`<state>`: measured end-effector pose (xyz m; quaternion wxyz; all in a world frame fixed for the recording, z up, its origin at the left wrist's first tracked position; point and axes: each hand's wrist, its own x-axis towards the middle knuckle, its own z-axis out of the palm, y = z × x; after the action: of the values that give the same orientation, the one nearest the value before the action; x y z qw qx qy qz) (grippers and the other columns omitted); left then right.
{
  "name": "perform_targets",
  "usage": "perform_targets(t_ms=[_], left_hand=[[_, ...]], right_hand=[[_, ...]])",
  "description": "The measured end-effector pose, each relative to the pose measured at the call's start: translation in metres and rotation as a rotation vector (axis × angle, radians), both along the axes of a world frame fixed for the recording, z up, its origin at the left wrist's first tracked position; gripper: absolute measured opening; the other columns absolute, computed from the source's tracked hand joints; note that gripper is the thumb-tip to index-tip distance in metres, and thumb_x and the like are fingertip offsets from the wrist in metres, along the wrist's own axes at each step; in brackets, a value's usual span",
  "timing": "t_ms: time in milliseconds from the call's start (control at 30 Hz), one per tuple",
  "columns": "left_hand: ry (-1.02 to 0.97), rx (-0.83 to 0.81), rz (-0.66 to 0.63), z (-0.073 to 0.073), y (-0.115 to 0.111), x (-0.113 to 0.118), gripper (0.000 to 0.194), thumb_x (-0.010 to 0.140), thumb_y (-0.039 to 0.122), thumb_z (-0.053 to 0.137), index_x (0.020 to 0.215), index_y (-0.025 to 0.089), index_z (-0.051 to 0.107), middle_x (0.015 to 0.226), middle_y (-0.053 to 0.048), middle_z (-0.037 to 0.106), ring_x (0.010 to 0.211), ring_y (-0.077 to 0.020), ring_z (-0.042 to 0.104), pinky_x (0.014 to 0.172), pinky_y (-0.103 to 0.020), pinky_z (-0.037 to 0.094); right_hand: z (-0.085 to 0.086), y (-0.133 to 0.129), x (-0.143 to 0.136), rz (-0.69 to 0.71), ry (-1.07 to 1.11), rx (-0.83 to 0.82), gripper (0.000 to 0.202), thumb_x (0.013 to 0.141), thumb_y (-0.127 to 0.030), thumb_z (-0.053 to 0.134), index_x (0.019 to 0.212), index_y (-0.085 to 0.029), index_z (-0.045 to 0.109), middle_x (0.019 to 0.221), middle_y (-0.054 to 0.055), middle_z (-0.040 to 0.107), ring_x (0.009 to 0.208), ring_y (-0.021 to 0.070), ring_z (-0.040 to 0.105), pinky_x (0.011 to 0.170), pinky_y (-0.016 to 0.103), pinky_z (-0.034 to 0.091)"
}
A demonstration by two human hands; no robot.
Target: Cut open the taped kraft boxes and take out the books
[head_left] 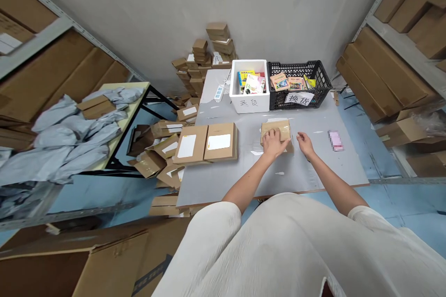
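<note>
A small cardboard box [283, 125] lies on the grey table, with shiny tape across its top. My left hand [273, 143] rests on its near part, fingers spread over the top and thumb out toward the right edge. Just right of the box, apart from it, my right hand [305, 144] hovers over the table with fingers curled together. Whatever those fingers may hold is too small to make out. Further left are two closed cardboard boxes [201, 158] side by side, each bearing a white label [218, 142].
Behind stand a white foam bin [250, 104] and a black plastic crate [322, 84], both holding books. A pink blurred slip [335, 140] lies at right. Cartons [167, 146] pile beside the table's left edge; grey parcels [59, 134] cover a side table. Shelves flank both sides.
</note>
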<state>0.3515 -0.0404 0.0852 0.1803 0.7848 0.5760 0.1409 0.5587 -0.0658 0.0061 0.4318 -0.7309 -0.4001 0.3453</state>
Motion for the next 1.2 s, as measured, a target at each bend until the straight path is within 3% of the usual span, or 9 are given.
perform_targets(t_ms=[133,300,433,567,700,1000,1100,1200], left_hand=[[-0.089,-0.09,0.147,0.002,0.01,-0.027,0.069,0.1,0.064,0.064,0.154,0.023,0.055,0.148,-0.019,0.059,0.139,-0.0406,0.057,0.115,-0.051,0.047],[-0.236,-0.138,0.244,-0.014,0.014,-0.068,0.055,0.101,0.05,0.061,0.147,0.02,0.061,0.147,-0.022,0.062,0.136,-0.0427,0.062,0.11,-0.054,0.052],[-0.289,-0.09,0.286,-0.029,0.011,-0.098,0.045,0.105,0.04,0.053,0.143,0.021,0.066,0.141,-0.019,0.071,0.135,-0.0405,0.065,0.117,-0.057,0.048],[-0.37,-0.111,0.342,-0.041,0.01,-0.114,0.047,0.108,0.038,0.044,0.147,0.022,0.066,0.146,-0.016,0.071,0.139,-0.0371,0.064,0.118,-0.053,0.049],[-0.421,-0.191,0.31,-0.054,0.007,-0.113,0.049,0.111,0.042,0.04,0.147,0.02,0.066,0.149,-0.017,0.071,0.14,-0.0358,0.064,0.116,-0.05,0.052],[-0.344,-0.397,0.208,-0.087,-0.014,-0.08,0.038,0.11,0.033,0.044,0.135,0.02,0.069,0.137,-0.016,0.077,0.128,-0.0324,0.072,0.107,-0.045,0.055],[-0.29,-0.419,0.248,-0.092,-0.016,-0.074,0.035,0.108,0.03,0.047,0.133,0.019,0.069,0.136,-0.018,0.076,0.127,-0.0321,0.072,0.107,-0.044,0.055],[-0.269,-0.338,0.279,-0.091,-0.018,-0.073,0.042,0.105,0.027,0.05,0.143,0.018,0.064,0.145,-0.021,0.069,0.136,-0.0336,0.066,0.113,-0.047,0.052]], right_hand=[[-0.014,0.002,-0.013,0.049,-0.012,-0.158,0.041,0.085,-0.041,0.067,0.12,-0.022,0.074,0.127,0.012,0.078,0.112,0.0281,0.073,0.107,0.046,0.056],[-0.029,0.002,-0.034,0.066,-0.021,-0.2,0.04,0.08,-0.04,0.073,0.117,-0.024,0.072,0.125,0.01,0.078,0.119,0.0288,0.071,0.107,0.043,0.056],[-0.031,0.007,-0.05,0.053,-0.013,-0.21,0.047,0.082,-0.041,0.073,0.125,-0.023,0.068,0.129,0.011,0.076,0.119,0.0275,0.072,0.106,0.041,0.057],[-0.027,0.009,-0.059,0.072,0.016,-0.227,0.05,0.083,-0.043,0.071,0.129,-0.023,0.066,0.126,0.011,0.077,0.115,0.0279,0.073,0.102,0.04,0.059],[-0.024,0.004,-0.053,0.019,-0.015,-0.193,0.053,0.083,-0.042,0.07,0.131,-0.021,0.066,0.143,0.014,0.071,0.125,0.0287,0.068,0.11,0.042,0.055],[-0.022,-0.021,-0.007,-0.018,-0.157,-0.144,0.051,0.08,-0.037,0.066,0.129,-0.022,0.069,0.14,0.014,0.069,0.13,0.032,0.063,0.119,0.049,0.05],[-0.021,-0.025,0.0,0.013,-0.106,-0.13,0.053,0.08,-0.036,0.064,0.132,-0.021,0.067,0.144,0.014,0.069,0.128,0.0304,0.066,0.117,0.049,0.052],[-0.023,-0.027,0.01,0.016,-0.005,-0.092,0.052,0.082,-0.036,0.064,0.133,-0.023,0.066,0.143,0.013,0.07,0.122,0.0279,0.069,0.113,0.047,0.055]])
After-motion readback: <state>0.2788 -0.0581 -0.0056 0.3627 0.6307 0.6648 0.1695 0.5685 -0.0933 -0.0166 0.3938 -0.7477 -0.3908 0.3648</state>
